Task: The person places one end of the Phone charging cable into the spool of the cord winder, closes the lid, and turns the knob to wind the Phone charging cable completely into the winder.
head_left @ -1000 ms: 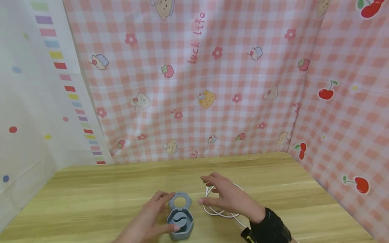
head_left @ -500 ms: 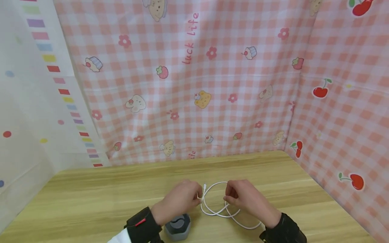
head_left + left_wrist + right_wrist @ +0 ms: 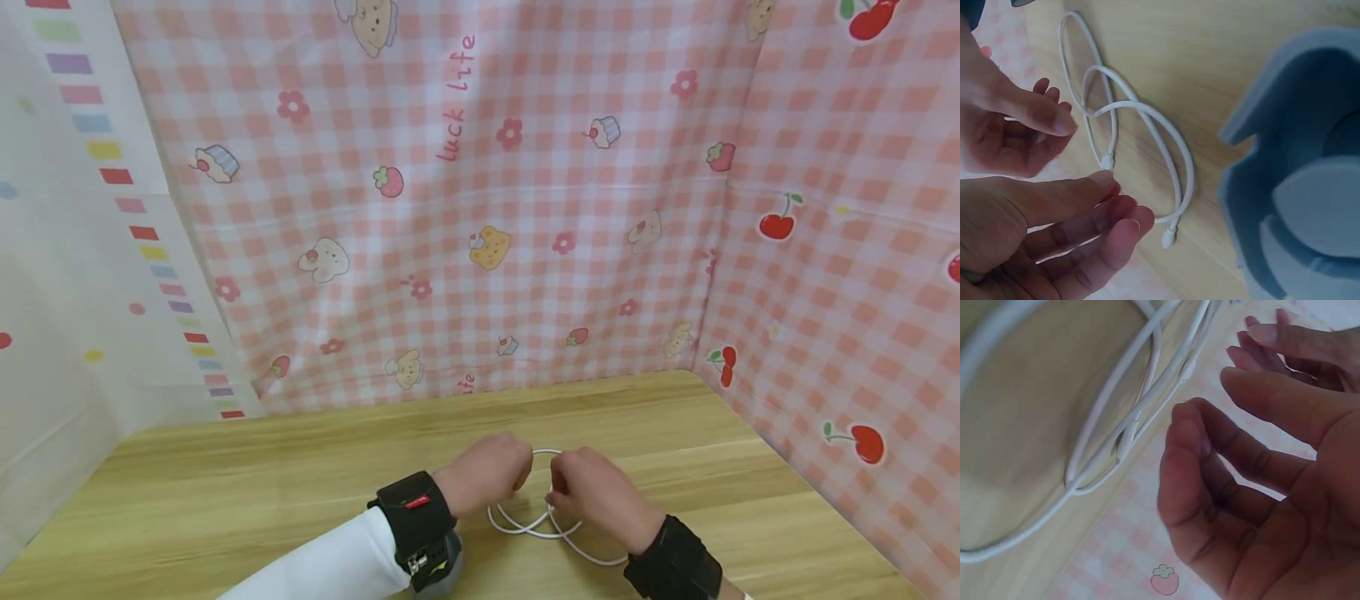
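Thin white looped cable (image 3: 1189,165) lies on pale wood-grain counter (image 3: 300,483), near our bare left hand (image 3: 486,473) and bare right hand (image 3: 603,493). Both grips narrow, nothing visibly pinched. We'd best pinch single strands, lifting gently, crossings slack.

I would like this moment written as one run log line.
left hand: near cable, empty; right hand: near cable, empty; cable: looped on table; grey box: open

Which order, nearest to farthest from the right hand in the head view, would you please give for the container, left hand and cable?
1. White cable: passing behind the right hand.
2. Left hand: just to the left.
3. Gray-blue container: lower left, partly hidden.
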Demonstrator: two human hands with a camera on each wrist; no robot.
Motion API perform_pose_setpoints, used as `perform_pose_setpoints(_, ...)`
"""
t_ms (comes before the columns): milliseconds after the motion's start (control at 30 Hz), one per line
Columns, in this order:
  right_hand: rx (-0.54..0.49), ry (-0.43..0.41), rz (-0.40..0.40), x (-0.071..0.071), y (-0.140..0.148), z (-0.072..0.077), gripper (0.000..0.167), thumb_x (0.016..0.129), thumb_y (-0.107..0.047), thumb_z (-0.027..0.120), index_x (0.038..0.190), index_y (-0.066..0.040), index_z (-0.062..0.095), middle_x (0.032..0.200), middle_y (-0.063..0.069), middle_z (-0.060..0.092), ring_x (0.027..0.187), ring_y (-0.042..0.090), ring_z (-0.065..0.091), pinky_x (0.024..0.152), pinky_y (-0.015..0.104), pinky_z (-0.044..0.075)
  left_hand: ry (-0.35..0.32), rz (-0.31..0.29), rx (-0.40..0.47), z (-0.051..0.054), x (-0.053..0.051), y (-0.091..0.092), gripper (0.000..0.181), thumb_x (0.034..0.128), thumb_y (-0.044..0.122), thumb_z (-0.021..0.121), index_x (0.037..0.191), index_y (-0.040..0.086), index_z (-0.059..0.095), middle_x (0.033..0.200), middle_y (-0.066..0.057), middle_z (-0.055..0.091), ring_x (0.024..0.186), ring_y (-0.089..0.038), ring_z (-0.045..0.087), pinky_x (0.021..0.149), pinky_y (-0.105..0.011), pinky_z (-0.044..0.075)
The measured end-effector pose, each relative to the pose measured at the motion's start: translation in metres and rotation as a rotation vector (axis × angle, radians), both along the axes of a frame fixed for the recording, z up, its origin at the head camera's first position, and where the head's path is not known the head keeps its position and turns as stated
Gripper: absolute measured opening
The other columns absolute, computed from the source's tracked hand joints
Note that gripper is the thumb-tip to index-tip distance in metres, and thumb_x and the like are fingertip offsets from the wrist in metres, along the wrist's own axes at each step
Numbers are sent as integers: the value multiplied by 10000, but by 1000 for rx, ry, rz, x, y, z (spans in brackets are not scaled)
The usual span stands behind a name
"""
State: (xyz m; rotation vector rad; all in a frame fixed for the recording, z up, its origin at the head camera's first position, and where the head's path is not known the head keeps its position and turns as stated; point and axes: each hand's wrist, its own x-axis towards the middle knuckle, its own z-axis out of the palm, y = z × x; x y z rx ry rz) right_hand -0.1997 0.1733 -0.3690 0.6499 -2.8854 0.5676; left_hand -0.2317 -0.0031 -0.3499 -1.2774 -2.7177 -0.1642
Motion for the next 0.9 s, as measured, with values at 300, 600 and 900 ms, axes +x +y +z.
perform_pose_setpoints(300, 111, -9, -153, -13, -14, -2, 279, 700, -112, 816, 618, -84, 552, 568, -8, 515, 516, 136, 468, 452, 287, 375, 25, 184, 8, -10, -18, -2, 168, 740, -37, 703, 751, 73, 576, 693, -29, 602, 644, -148, 570, 539, -250, 429)
perform_pose_setpoints(600, 151, -4, -194, -17, -18, -13, 264, 672, -104, 811, 661, -83, 548, 600, 8, 498, 540, 156, 459, 459, 318, 395, 26, 249, 14, -17, -25, 5, 108, 804, -9, 632, 738, 68, 596, 699, -43, 622, 652, -168, 587, 561, -269, 464)
perform_pose_setpoints(900, 148, 2, -203, -18, -18, -19, 255, 680, -85, 782, 653, -94, 529, 615, 28, 506, 549, 177, 469, 459, 336, 396, -12, 268, -13, -25, -26, 12, 107, 815, -2, 634, 739, 72, 621, 720, -49, 638, 679, -174, 580, 581, -265, 465)
